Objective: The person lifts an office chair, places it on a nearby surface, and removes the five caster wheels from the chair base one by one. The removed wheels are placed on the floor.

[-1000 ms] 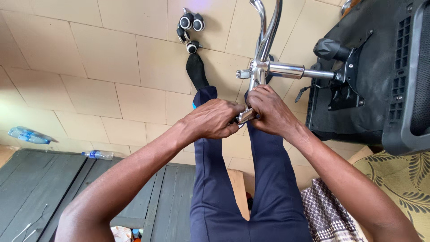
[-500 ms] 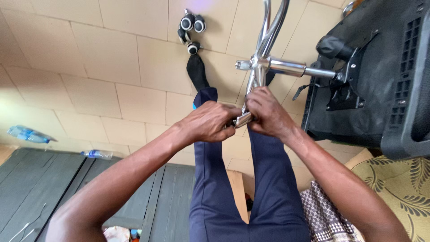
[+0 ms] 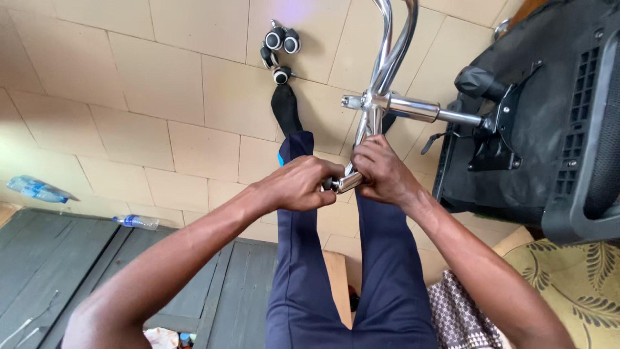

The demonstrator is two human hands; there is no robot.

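Observation:
A chrome chair base (image 3: pixel 385 64) with curved legs lies on its side on the tiled floor, joined by a chrome column (image 3: pixel 420 110) to a black office chair seat (image 3: pixel 523 110). My right hand (image 3: pixel 384 171) grips the end of the nearest chrome leg. My left hand (image 3: pixel 300 184) is closed beside it at the leg's tip, where a small dark part (image 3: pixel 329 184) shows between the fingers; what it is stays hidden. My legs in dark blue trousers (image 3: pixel 303 271) stretch out under the hands.
Several black-and-white caster wheels (image 3: pixel 279 46) lie loose on the beige tiles past my black-socked foot (image 3: pixel 285 110). Two plastic bottles (image 3: pixel 35 189) (image 3: pixel 135 222) lie at the left. Dark wooden planks (image 3: pixel 58 258) sit at lower left, patterned cloth (image 3: pixel 575 284) at lower right.
The view has drifted a little, so the chair base and hands sit slightly lower-right in the frame. Both hands stay clasped on the leg end, fingers shifting slightly.

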